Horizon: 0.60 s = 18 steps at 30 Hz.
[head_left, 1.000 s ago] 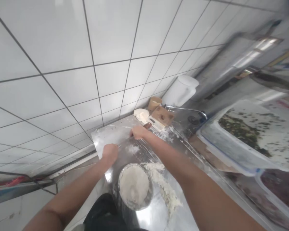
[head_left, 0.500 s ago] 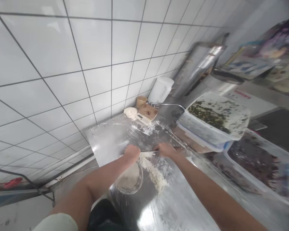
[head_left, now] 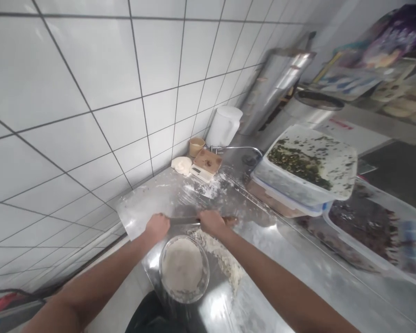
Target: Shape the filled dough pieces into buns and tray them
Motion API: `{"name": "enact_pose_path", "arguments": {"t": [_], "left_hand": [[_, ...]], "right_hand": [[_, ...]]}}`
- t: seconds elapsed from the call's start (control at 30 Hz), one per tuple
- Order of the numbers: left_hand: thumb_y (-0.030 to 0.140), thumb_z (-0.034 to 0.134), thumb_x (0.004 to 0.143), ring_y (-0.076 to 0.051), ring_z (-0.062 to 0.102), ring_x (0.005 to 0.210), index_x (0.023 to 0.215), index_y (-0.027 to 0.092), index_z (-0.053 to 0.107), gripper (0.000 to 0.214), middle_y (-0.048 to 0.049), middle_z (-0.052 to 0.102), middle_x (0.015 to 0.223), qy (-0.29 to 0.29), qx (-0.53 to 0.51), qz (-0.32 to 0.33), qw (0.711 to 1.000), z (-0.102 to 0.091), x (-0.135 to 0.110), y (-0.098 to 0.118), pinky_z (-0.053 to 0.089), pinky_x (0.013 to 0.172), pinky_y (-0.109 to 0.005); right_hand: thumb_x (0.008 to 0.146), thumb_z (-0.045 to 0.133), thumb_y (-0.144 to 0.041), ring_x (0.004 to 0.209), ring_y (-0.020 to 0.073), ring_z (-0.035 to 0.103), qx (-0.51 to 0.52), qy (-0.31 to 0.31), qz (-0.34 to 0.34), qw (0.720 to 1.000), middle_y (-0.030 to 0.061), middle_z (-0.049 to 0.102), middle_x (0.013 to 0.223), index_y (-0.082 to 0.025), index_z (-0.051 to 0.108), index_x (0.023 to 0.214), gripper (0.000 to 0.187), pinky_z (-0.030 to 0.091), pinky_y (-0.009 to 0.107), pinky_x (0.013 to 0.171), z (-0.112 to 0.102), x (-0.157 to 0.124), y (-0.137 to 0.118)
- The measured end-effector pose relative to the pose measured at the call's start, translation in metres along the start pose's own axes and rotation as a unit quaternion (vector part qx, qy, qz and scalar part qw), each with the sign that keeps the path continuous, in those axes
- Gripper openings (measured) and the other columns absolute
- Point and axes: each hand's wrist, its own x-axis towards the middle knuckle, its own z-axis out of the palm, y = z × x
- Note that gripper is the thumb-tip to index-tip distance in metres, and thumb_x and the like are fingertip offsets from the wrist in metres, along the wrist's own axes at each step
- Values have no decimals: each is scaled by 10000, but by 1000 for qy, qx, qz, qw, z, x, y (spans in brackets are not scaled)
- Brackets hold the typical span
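Observation:
Both my hands hold a long knife point(head_left: 183, 220) level over the metal worktop point(head_left: 260, 273). My left hand point(head_left: 157, 226) is closed round the far left end of its blade. Closed near the handle is my right hand point(head_left: 212, 222), and a brown wooden end sticks out to its right. Just nearer to me stands a clear round bowl point(head_left: 208, 277) with pale flour point(head_left: 183, 264) in it. Beside the bowl, a strip of crumbly pale dough scraps point(head_left: 225, 261) lies on the metal, partly behind my right forearm.
Toward the tiled wall sit a lump of dough point(head_left: 182, 165), a small scale point(head_left: 203, 173), a brown cup point(head_left: 196, 146) and a white jug point(head_left: 224, 126). On the right are plastic tubs, one with chopped greens point(head_left: 298, 164), another with dark filling point(head_left: 364, 226). Flour dusts the worktop.
My hands and the knife have moved left, past the bowl's far side. More of the bowl shows now, and the view has shifted slightly.

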Motion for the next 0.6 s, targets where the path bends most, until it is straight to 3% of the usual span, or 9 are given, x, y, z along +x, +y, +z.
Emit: {"name": "enact_pose_path", "arguments": {"t": [0.07, 0.23, 0.47, 0.6], "left_hand": [[136, 546, 755, -228, 600, 867, 863, 110, 657, 157, -137, 666, 839, -2, 4, 7, 1000, 2, 5, -5, 459, 759, -306], [81, 441, 784, -256, 570, 956, 931, 76, 645, 251, -179, 644, 935, 23, 18, 3, 1000, -16, 47, -25, 448, 798, -350], [63, 473, 726, -239, 597, 861, 852, 116, 667, 237, -143, 666, 836, -11, 25, 54, 998, -1, 30, -13, 459, 714, -314], [95, 504, 710, -238, 611, 833, 832, 138, 670, 210, -132, 670, 823, -13, 22, 36, 999, -26, 65, -34, 457, 703, -313]], "right_hand": [[742, 510, -145, 862, 231, 644, -5, -5, 0, 1000, 106, 695, 895, -214, 699, 902, 257, 459, 306, 749, 1, 4, -2], [771, 503, -181, 895, 245, 635, -4, 29, 56, 998, 114, 686, 937, -192, 671, 946, 243, 463, 317, 744, -16, 31, 5], [746, 503, -157, 805, 235, 656, 32, -5, 14, 999, 101, 703, 845, -207, 690, 887, 241, 468, 304, 709, 1, 11, 13], [730, 550, -205, 871, 258, 643, 16, -4, 26, 1000, 130, 694, 902, -191, 700, 906, 232, 468, 310, 735, -26, 34, 29]]}}
